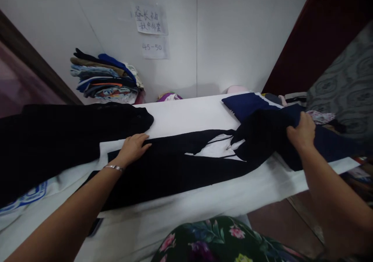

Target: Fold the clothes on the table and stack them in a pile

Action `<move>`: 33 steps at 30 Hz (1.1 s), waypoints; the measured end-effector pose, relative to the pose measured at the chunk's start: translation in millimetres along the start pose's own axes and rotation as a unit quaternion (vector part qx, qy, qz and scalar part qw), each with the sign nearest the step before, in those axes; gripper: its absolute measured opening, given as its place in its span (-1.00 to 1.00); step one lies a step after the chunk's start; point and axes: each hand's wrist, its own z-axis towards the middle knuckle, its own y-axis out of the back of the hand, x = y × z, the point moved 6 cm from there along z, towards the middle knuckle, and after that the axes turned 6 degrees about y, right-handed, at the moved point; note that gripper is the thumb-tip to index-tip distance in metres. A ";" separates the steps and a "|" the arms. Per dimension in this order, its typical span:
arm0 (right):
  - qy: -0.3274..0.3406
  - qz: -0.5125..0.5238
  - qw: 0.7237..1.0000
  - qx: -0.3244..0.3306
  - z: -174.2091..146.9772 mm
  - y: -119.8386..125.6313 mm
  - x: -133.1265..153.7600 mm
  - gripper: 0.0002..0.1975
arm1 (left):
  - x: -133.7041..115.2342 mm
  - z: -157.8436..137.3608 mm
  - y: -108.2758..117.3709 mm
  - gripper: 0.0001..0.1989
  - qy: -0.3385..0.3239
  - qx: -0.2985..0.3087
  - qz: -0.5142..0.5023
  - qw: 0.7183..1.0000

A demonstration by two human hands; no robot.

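A black jacket point(175, 172) lies lengthwise along the white table, its opening showing a white lining point(217, 147) with dark trim. My left hand point(132, 149), a bracelet at its wrist, rests flat on the jacket's left part with fingers stretched out. At the other end, my right hand point(303, 131) grips the raised dark cloth of the jacket; its fingertips are partly hidden behind the fabric. Under and beside that end lies navy blue clothing point(247, 102).
More black clothing point(72, 133) covers the table's left side. A pile of folded clothes point(106, 77) stands behind the white table point(186, 112), against the wall. Two handwritten paper signs point(151, 19) hang above. Several other garments point(320, 116) lie at the right.
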 end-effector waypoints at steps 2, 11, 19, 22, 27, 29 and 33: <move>0.073 0.041 0.996 0.003 -17.0 -2.0 33.8 -0.50 | -26.4 -5.1 -11.5 -0.49 -0.035 0.008 -0.046 0.998; 0.151 0.303 0.899 0.279 -75.6 -118.8 178.5 -0.69 | -73.6 -24.6 -62.2 -0.48 -0.048 0.060 -0.099 0.992; 0.201 0.108 0.904 0.360 -83.0 -171.7 175.1 -0.65 | -74.3 1.2 -26.1 -0.55 -0.048 -0.041 -0.144 0.988; 0.228 0.114 0.916 0.309 -92.5 -160.2 170.0 -0.73 | -91.7 17.1 -26.9 -0.58 -0.049 -0.019 -0.134 0.990; 0.253 0.144 0.918 0.271 -106.7 -153.0 163.8 -0.79 | -121.8 41.2 -37.2 -0.60 -0.055 0.031 -0.132 0.989; 0.266 0.154 0.914 0.266 -110.3 -154.7 163.2 -0.79 | -129.6 48.6 -37.7 -0.59 -0.052 0.029 -0.135 0.989; 0.277 0.164 0.899 0.296 -114.4 -160.8 163.5 -0.80 | -140.2 53.6 -30.0 -0.69 -0.054 0.011 -0.152 0.987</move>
